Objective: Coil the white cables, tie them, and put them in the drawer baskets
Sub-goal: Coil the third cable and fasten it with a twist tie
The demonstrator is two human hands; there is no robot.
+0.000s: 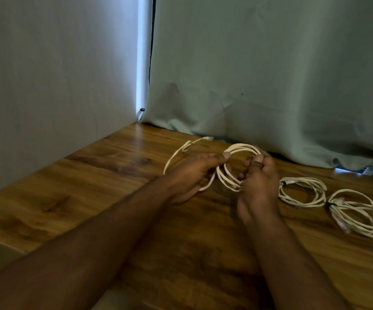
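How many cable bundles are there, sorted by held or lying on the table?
Held in both hands: 1, the coil between left hand and right hand.
Lying on the table: 2, near bundle, far bundle.
Total: 3

Looks like a home room: wood-grain tabletop [118,171] pushed into a corner, plain pale wall [53,81] at left, grey-green curtain [270,74] pooling on the table's far edge.
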